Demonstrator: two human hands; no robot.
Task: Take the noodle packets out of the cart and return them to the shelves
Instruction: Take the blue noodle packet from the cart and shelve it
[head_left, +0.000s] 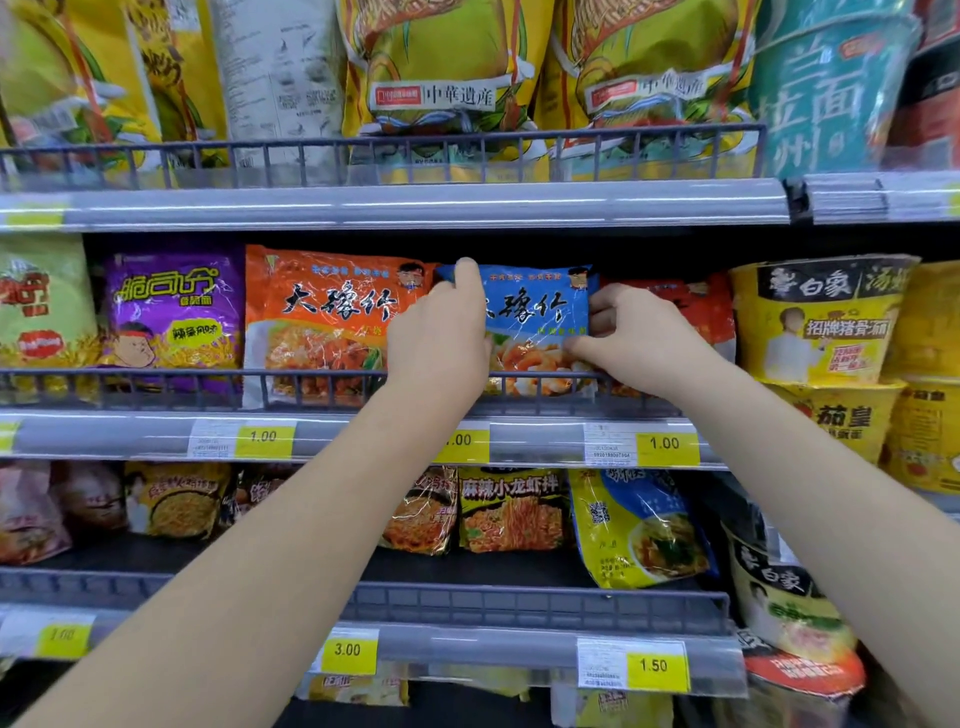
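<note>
A blue noodle packet (540, 317) stands upright on the middle shelf (540, 436), behind the grey wire rail. My left hand (441, 343) grips its left edge, thumb over the top corner. My right hand (639, 338) holds its right edge, fingers on the front. An orange noodle packet (322, 322) stands directly to its left and a red packet (701, 312) is partly hidden behind my right hand. The cart is out of view.
A purple packet (171, 322) stands further left. Yellow noodle bowls (821, 322) are stacked at the right. Large yellow bags (441, 78) fill the upper shelf. More packets (514, 509) lie on the lower shelf. Yellow price tags (667, 444) line the shelf edges.
</note>
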